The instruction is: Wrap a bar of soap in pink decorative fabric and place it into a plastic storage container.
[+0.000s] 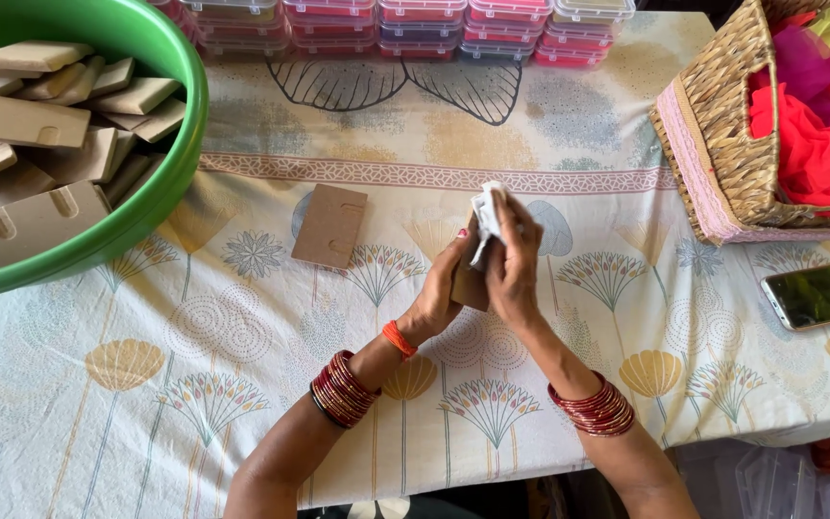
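Above the middle of the table, my left hand (442,286) grips a small brown cardboard card (468,284) from behind. My right hand (513,261) pinches a small white folded piece (485,217) against the top of that card. Both wrists wear stacks of red bangles. A second brown card (329,226) with two slots lies flat on the patterned cloth to the left of my hands.
A green tub (160,183) full of brown slotted cards sits far left. A wicker basket (722,144) with red and pink fabric stands at right. A phone (820,293) lies near the right edge. Clear lidded boxes (415,24) line the back.
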